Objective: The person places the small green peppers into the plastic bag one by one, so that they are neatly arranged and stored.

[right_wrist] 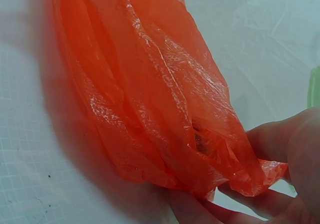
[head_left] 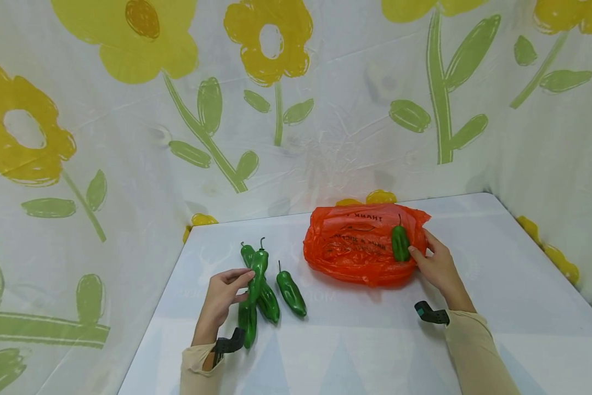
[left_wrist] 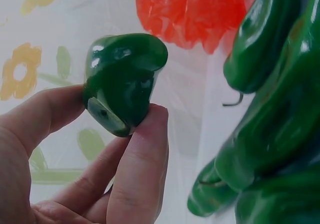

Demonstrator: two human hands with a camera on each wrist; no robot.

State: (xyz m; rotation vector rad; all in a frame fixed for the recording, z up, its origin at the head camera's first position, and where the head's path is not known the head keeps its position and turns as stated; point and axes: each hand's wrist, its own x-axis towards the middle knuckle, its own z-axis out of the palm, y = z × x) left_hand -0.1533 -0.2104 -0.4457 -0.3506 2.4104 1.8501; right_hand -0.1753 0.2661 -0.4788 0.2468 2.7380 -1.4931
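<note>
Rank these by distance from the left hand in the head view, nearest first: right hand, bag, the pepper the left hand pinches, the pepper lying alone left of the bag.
1. Pinched pepper: at the left hand's fingertips.
2. Lone pepper: on the table, right of the left hand.
3. Bag: farther right.
4. Right hand: at the bag's right end.

Lower green peppers: partly hidden behind the held pepper. 
Left fingers: some tips lost behind the held pepper. 
Right fingers: partly covered by the red bag. 
Bag-side pepper: inside or on top, I cannot tell from here. 
Lettering: creased, not fully legible. 
Surface print: too faint. 
Left sleeve, right sleeve: cut off below.
</note>
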